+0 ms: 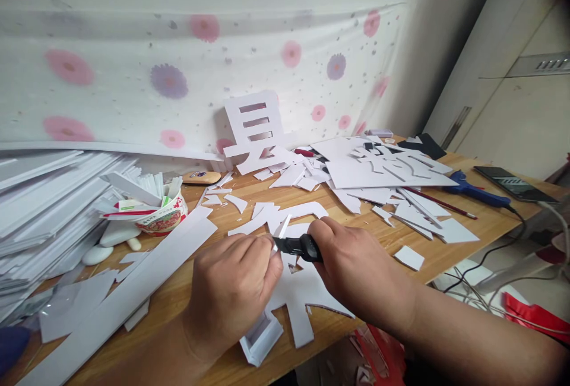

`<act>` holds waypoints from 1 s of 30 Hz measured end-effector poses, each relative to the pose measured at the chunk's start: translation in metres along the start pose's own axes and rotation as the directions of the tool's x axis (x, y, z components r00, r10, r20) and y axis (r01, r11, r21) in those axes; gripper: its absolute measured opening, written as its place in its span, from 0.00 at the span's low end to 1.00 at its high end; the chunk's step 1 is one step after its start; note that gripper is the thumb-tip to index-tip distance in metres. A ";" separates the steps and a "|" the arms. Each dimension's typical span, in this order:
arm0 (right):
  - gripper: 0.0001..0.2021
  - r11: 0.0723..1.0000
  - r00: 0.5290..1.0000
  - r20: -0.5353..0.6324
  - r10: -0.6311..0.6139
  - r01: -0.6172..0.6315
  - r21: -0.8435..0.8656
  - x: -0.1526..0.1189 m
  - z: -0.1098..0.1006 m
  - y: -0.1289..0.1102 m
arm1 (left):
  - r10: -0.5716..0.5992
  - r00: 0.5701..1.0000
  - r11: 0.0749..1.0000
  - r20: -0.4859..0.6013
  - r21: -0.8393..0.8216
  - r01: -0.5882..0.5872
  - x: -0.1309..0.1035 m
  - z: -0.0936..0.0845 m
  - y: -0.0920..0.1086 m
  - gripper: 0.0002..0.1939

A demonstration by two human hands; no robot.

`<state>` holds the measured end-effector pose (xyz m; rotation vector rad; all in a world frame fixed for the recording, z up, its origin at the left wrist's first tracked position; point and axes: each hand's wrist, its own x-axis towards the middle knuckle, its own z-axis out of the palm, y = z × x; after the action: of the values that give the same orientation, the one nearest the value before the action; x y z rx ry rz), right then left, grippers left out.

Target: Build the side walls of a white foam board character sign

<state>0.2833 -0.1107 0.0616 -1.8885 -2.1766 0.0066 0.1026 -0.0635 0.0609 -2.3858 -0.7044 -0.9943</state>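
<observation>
My right hand [356,264] is closed round the handle of a black utility knife [296,246], its blade end pointing left. My left hand [234,285] is closed, its fingertips pinching a thin white foam-board strip [283,225] right by the blade. Both hands are over a white cut-out character [300,323] lying flat on the wooden table, and they partly cover it. A folded white board piece [262,341] lies under my left wrist, near the table's front edge.
Another white cut-out character [253,114] leans against the flowered wall sheet. Stacked white strips [40,220] and a paper bowl of scraps [167,220] stand left. Board scraps, a cut white sheet [356,178], a blue glue gun [476,189] and a phone [512,183] lie right.
</observation>
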 end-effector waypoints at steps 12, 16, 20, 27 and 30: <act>0.04 0.999 1.000 -0.002 0.004 -0.004 -0.038 0.005 0.001 0.012 | 0.056 0.998 0.998 0.014 -0.022 -0.056 -0.003 0.002 0.001 0.09; 0.03 0.998 1.000 -0.018 0.020 -0.021 -0.058 0.007 0.003 0.014 | 0.047 0.998 0.998 0.038 -0.045 -0.045 -0.005 0.004 0.001 0.09; 0.04 0.995 0.996 0.026 0.084 -0.082 -0.065 0.015 0.008 0.028 | 0.060 0.998 0.997 0.023 -0.058 -0.059 -0.004 0.004 0.002 0.09; 0.12 0.970 0.961 0.132 0.244 -0.240 -0.049 0.046 0.041 0.092 | -0.327 0.897 0.758 0.297 -0.484 0.437 0.005 -0.009 -0.004 0.21; 0.15 0.974 0.964 0.150 0.220 -0.227 0.031 0.051 0.053 0.102 | -0.489 0.674 0.268 0.554 -0.639 0.721 0.007 -0.010 -0.006 0.21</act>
<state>0.3655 -0.0361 0.0030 -2.1564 -2.0176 0.2440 0.0976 -0.0629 0.0738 -3.1652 -1.6972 -1.6534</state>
